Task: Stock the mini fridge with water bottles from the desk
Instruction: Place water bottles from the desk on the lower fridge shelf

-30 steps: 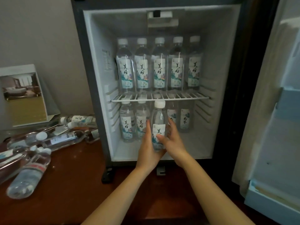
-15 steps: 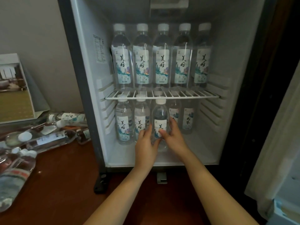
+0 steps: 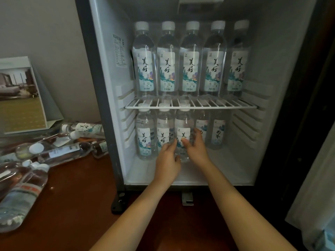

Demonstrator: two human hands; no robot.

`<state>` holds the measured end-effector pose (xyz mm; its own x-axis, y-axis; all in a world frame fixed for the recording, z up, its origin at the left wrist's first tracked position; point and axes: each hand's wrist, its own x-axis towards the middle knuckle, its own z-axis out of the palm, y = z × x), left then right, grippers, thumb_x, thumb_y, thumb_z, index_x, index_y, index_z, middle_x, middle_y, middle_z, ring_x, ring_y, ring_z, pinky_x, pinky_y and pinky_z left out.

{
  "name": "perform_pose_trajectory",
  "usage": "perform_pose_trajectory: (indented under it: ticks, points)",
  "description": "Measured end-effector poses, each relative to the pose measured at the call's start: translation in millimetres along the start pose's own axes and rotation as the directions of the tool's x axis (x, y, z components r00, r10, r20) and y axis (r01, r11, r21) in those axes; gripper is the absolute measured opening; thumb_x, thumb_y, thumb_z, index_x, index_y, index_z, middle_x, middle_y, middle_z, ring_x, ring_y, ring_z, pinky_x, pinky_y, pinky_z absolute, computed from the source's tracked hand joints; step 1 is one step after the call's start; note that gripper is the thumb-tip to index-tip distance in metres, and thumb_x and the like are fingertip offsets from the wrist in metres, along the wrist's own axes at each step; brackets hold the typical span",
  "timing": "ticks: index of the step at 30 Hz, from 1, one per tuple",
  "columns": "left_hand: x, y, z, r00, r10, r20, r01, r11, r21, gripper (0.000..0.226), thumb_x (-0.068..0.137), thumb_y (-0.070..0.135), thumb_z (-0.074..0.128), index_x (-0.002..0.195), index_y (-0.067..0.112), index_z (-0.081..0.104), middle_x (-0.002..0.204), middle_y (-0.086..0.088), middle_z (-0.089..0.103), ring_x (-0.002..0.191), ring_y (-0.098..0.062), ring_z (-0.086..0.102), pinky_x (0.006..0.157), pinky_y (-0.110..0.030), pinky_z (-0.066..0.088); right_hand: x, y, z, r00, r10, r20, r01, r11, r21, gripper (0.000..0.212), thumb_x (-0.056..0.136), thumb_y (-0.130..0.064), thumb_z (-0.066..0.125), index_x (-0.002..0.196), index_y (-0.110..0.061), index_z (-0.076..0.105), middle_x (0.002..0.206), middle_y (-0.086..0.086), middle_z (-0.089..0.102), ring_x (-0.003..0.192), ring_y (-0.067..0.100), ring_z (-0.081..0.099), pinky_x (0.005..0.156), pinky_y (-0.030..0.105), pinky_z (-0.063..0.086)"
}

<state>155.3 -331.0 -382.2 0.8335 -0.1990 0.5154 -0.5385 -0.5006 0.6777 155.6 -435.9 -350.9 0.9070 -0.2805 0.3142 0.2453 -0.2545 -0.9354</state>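
Observation:
The mini fridge point(image 3: 107, 98) stands open on the desk. Several clear water bottles with white caps line its wire shelf point(image 3: 190, 105). On the lower floor, a third front-row water bottle point(image 3: 183, 124) stands upright, held between both hands. My left hand point(image 3: 167, 163) presses its left side and my right hand point(image 3: 196, 151) wraps its right side, thumb on the label. Two bottles point(image 3: 145, 136) stand to its left, and two more point(image 3: 216, 133) sit further back on the right. Several bottles point(image 3: 59, 153) lie on the desk to the left.
A propped brochure card point(image 3: 20, 95) leans against the wall at the left. The brown desk point(image 3: 76, 201) runs under the fridge. The fridge door point(image 3: 315, 178) hangs open at the right edge. The lower fridge floor has bare room at the front right.
Both hands have pushed the held bottle deeper into the lower compartment, in line with the two bottles to its left. The view has moved closer to the fridge.

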Motion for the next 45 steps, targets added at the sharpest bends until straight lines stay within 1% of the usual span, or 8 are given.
perform_pose_trajectory:
  ticks: [6, 11, 15, 25, 30, 34, 41, 45]
  points:
    - [-3.1, 0.6, -9.6, 0.996, -0.032, 0.080, 0.033, 0.999, -0.017, 0.057, 0.088, 0.000, 0.053, 0.141, 0.014, 0.037, 0.139, -0.009, 0.040, 0.123, -0.021, 0.048, 0.103, -0.034, 0.042, -3.7, -2.1, 2.8, 1.000, -0.007, -0.021, 0.008, 1.000, 0.023, 0.058, 0.091, -0.004, 0.054, 0.142, -0.009, 0.027, 0.137, 0.009, 0.046, 0.126, 0.020, 0.046, 0.106, 0.034, 0.039]
    - [-15.3, -2.7, -33.5, 1.000, -0.026, 0.014, 0.026, 0.999, -0.022, 0.039, 0.089, 0.002, 0.054, 0.127, 0.011, 0.055, 0.119, -0.004, 0.055, 0.101, -0.011, 0.056, 0.092, -0.026, 0.048, -28.3, -1.0, 19.4, 0.922, -0.106, -0.373, 0.056, 0.988, -0.143, 0.059, 0.081, -0.006, 0.066, 0.134, -0.007, 0.039, 0.132, 0.010, 0.044, 0.125, 0.023, 0.039, 0.103, 0.029, 0.033]
    - [-30.1, -9.4, -59.8, 1.000, -0.011, -0.025, 0.011, 1.000, -0.020, 0.028, 0.089, 0.002, 0.054, 0.112, 0.013, 0.065, 0.099, -0.002, 0.063, 0.087, -0.011, 0.059, 0.073, -0.007, 0.044, -48.3, -10.2, 46.5, 0.888, -0.206, -0.412, 0.129, 0.970, -0.207, 0.033, 0.080, -0.006, 0.065, 0.110, -0.005, 0.051, 0.106, 0.006, 0.049, 0.107, 0.024, 0.045, 0.089, 0.028, 0.034]
    - [-95.7, -46.5, -159.6, 0.982, -0.108, -0.156, 0.119, 0.991, 0.064, 0.020, 0.089, 0.008, 0.056, 0.101, 0.016, 0.069, 0.089, 0.006, 0.062, 0.075, -0.001, 0.054, 0.069, -0.008, 0.039, -95.8, -64.2, 143.6, 0.957, -0.251, -0.145, 0.262, 0.963, 0.057, 0.014, 0.087, -0.001, 0.054, 0.081, -0.013, 0.050, 0.068, -0.008, 0.048, 0.065, 0.002, 0.047, 0.065, 0.023, 0.036]
    - [-119.8, -72.9, -228.7, 0.940, -0.158, -0.303, 0.206, 0.969, 0.133, 0.021, 0.086, 0.006, 0.057, 0.101, 0.016, 0.068, 0.088, 0.001, 0.063, 0.079, -0.013, 0.059, 0.074, -0.024, 0.047, -119.8, -80.3, 199.8, 0.967, -0.256, -0.001, 0.253, 0.957, 0.144, 0.025, 0.089, -0.006, 0.054, 0.075, -0.027, 0.048, 0.068, -0.004, 0.054, 0.068, 0.020, 0.056, 0.067, 0.037, 0.046]
    - [-136.0, -104.0, -289.3, 0.888, -0.252, -0.384, 0.359, 0.903, 0.238, 0.026, 0.087, 0.006, 0.056, 0.111, 0.013, 0.063, 0.101, 0.001, 0.057, 0.092, -0.014, 0.058, 0.079, -0.019, 0.043, -139.0, -85.4, 250.2, 0.957, -0.219, 0.190, 0.191, 0.969, 0.157, 0.029, 0.089, -0.007, 0.054, 0.073, -0.030, 0.049, 0.069, 0.003, 0.059, 0.068, 0.024, 0.059, 0.067, 0.041, 0.048]
    - [-145.1, -175.5, -371.8, 0.728, -0.517, -0.450, 0.684, 0.591, 0.426, 0.049, 0.094, 0.026, 0.049, 0.139, 0.011, 0.036, 0.146, -0.015, 0.032, 0.130, -0.033, 0.037, 0.106, -0.041, 0.033, -173.3, -103.6, 329.8, 0.763, -0.015, 0.647, -0.205, 0.943, 0.263, 0.013, 0.099, -0.010, 0.040, 0.095, -0.016, 0.050, 0.081, 0.003, 0.058, 0.071, 0.016, 0.059, 0.067, 0.025, 0.050]
    - [-140.3, -196.5, -380.7, 0.704, -0.612, -0.361, 0.705, 0.537, 0.464, 0.046, 0.095, 0.040, 0.042, 0.134, 0.016, 0.041, 0.142, -0.011, 0.041, 0.128, -0.033, 0.039, 0.103, -0.047, 0.037, -179.4, -98.4, 360.1, 0.667, 0.110, 0.736, -0.335, 0.927, 0.165, 0.012, 0.100, -0.025, 0.038, 0.109, -0.021, 0.045, 0.111, 0.006, 0.057, 0.097, 0.017, 0.057, 0.090, 0.032, 0.046]
